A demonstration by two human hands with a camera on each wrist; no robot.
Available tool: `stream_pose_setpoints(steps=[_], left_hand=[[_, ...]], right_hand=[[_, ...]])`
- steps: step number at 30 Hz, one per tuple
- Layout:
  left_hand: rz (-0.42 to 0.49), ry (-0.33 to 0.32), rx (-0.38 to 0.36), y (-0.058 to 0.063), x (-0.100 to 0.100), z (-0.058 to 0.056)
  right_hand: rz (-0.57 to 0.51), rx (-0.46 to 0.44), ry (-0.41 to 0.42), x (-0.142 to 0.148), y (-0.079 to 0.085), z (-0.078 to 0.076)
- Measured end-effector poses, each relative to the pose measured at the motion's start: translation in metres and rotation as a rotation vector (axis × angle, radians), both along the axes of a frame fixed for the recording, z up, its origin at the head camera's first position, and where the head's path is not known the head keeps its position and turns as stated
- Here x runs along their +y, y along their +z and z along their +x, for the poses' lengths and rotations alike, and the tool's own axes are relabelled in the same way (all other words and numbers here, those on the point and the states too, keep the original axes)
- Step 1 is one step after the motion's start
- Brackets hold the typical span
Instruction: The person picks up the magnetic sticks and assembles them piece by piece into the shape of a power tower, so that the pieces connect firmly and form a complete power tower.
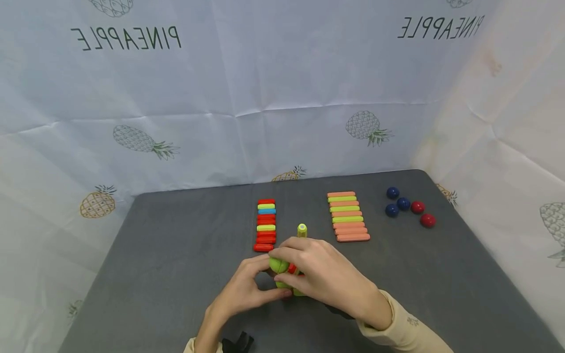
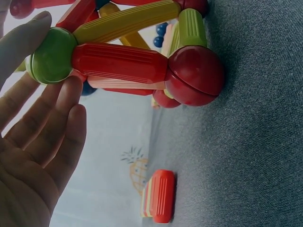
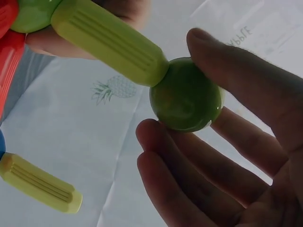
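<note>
My left hand [image 1: 244, 290] pinches a green ball [image 2: 53, 56] between thumb and fingers. That ball is a joint in a small structure of ribbed rods and balls standing on the table. A red rod [image 2: 120, 63] runs from it to a red ball [image 2: 196, 75] resting on the cloth. My right hand [image 1: 325, 272] grips another green ball [image 3: 186, 94] at the end of a yellow-green rod [image 3: 111, 42], whose other end meets the left hand's ball. A second yellow-green rod [image 1: 302, 230] sticks up from the structure. In the head view, the hands hide much of it.
Beyond the hands lies a column of red, yellow and blue rods [image 1: 266, 220]. To its right is a column of orange and yellow-green rods [image 1: 347, 214]. Loose blue balls [image 1: 392, 210] and red balls [image 1: 427, 220] lie at the far right. A pineapple-print curtain [image 1: 247, 142] hangs behind the table.
</note>
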State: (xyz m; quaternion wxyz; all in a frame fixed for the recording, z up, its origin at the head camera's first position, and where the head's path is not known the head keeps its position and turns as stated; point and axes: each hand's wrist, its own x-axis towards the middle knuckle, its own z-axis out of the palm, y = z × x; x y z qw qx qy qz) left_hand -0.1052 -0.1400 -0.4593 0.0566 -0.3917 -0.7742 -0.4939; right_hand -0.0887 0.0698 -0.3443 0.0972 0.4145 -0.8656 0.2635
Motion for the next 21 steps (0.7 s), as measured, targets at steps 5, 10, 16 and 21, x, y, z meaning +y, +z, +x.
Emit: stream_pose_setpoints(steps=[5, 10, 16, 21], left_hand=[[-0.002, 0.003, 0.009, 0.0, 0.0, 0.0], [-0.005, 0.005, 0.0, 0.0, -0.001, 0.001], [-0.02, 0.025, -0.024, -0.001, -0.002, 0.0], [-0.045, 0.061, -0.115, 0.001, -0.002, 0.002]], right_hand=[[-0.018, 0.007, 0.02, 0.001, -0.001, 0.0], [-0.033, 0.031, 0.036, 0.001, -0.003, 0.0], [-0.15, 0.116, -0.026, 0.025, 0.007, -0.009], [-0.32, 0.177, -0.294, 0.086, 0.011, -0.049]])
